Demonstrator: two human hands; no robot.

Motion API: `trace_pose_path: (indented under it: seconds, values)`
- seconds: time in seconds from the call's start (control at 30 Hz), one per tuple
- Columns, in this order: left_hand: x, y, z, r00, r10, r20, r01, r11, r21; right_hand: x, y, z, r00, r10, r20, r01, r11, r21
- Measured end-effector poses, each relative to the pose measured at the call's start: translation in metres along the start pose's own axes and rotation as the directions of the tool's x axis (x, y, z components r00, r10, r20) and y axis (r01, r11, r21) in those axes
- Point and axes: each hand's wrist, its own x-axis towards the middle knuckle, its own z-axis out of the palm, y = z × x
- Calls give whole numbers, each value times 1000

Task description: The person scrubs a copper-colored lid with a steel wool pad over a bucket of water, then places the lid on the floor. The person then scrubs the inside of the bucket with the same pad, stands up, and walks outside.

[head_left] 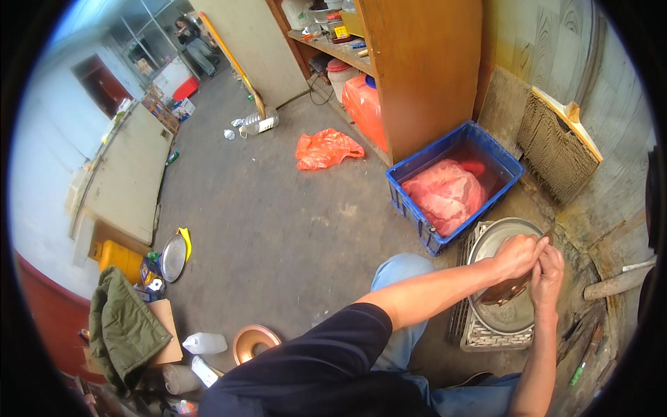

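Note:
My left hand [517, 256] and my right hand [547, 276] are closed close together over a round metal basin [501, 229]. Between them hangs a dark brown, glossy, limp piece [507, 290], its lower end down in the basin; its kind cannot be made out. A thin dark tip sticks up past my fingers. The basin rests on an upturned pale woven plastic basket [497, 340]. Just beyond it stands a blue plastic crate [455, 243] holding dark reddish liquid and a pink, wet-looking mass [446, 193].
A wooden cabinet [431, 76] rises behind the crate. A stiff brush [559, 142] leans on the right wall. On the floor lie an orange plastic bag [328, 149], a clear bottle [259, 124] and a copper-coloured bowl [254, 342]. A person [194, 42] is far off.

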Motion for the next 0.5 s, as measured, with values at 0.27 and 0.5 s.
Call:
trace_pose_path:
  seconds: [0.27, 0.5]
  values:
    - [-5, 2, 9, 993, 104, 47, -109, 986, 125, -7, 60, -2, 958, 284, -45, -272, 946, 176]
    - [-3, 7, -2, 986, 149, 73, -159, 976, 152, -6, 63, -3, 909, 417, 8, -406, 879, 251]
